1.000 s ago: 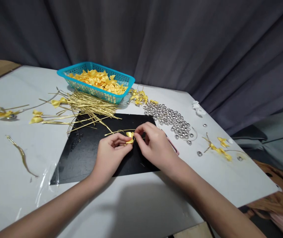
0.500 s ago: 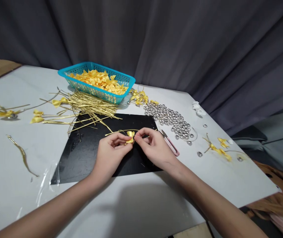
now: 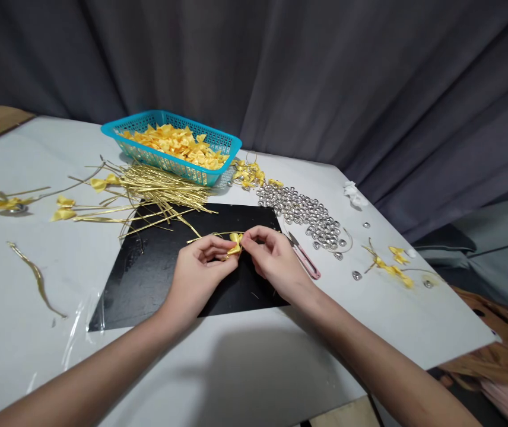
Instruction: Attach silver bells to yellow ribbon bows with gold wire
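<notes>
Above a black mat [image 3: 147, 284], a small yellow satin bow [image 3: 235, 242] is pinched between my two hands. My left hand [image 3: 203, 270] grips its left side with thumb and forefinger, the other fingers curled behind. My right hand [image 3: 274, 258] has thumb and fingertips pressed together at the bow's right side. A thin gold cord [image 3: 227, 233] runs behind the fingers near the bow; how it joins the bow is hidden. Just right of my right hand lies a pair of thread snips [image 3: 307, 261] with a pink handle.
A turquoise basket [image 3: 107, 129] full of yellow bows stands at the back, with a heap of gold cords [image 3: 160, 187] before it. Silver heart-shaped beads [image 3: 302, 210] are spread to the right. Loose bow pieces [image 3: 394, 270] lie far right, and a bent gold strip [image 3: 38, 276] lies left.
The bow tilts slightly differently between my fingertips. Both hands keep their pinch, and the whole view has shifted a little.
</notes>
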Available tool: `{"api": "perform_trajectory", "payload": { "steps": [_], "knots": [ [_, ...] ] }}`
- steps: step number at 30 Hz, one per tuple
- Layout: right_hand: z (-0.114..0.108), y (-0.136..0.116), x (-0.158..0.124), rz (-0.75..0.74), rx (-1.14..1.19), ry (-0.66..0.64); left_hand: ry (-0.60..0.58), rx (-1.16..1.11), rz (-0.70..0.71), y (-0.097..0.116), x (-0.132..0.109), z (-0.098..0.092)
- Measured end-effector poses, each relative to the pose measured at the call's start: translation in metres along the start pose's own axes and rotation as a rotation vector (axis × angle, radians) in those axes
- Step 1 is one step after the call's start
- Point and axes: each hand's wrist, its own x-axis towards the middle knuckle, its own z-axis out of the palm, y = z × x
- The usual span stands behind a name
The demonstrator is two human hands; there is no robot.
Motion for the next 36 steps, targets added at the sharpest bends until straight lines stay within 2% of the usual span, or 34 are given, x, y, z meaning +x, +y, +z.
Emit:
{"api": "perform_trajectory", "payload": {
  "steps": [3, 8, 12, 15, 20, 23, 30, 36],
  "knots": [
    [0.000, 0.000, 0.000, 0.002, -0.020, 0.023, 0.000, 0.006, 0.000, 0.001, 0.000, 0.000],
    [0.002, 0.001, 0.000, 0.107, 0.257, -0.044, -0.004, 0.015, -0.005, 0.001, -0.001, 0.001],
    [-0.002, 0.000, 0.004, 0.100, 0.403, 0.018, -0.005, 0.036, -0.016, 0.001, 0.000, 0.001],
    [-0.008, -0.001, 0.007, 0.037, 0.327, 0.063, -0.003, 0.027, -0.025, 0.002, -0.001, 0.001],
    [-0.012, -0.002, 0.008, 0.011, 0.068, -0.030, -0.013, -0.026, -0.038, 0.004, -0.003, 0.002],
    [-0.010, -0.003, 0.006, -0.014, -0.036, -0.016, -0.044, -0.050, -0.039, 0.004, -0.002, 0.001],
    [-0.004, -0.004, 0.003, -0.130, -0.104, 0.009, -0.046, -0.067, -0.030, 0.003, -0.001, -0.001],
    [-0.006, -0.007, 0.000, -0.119, -0.116, 0.024, -0.004, -0.090, -0.049, 0.003, 0.000, 0.000]
  ]
}}
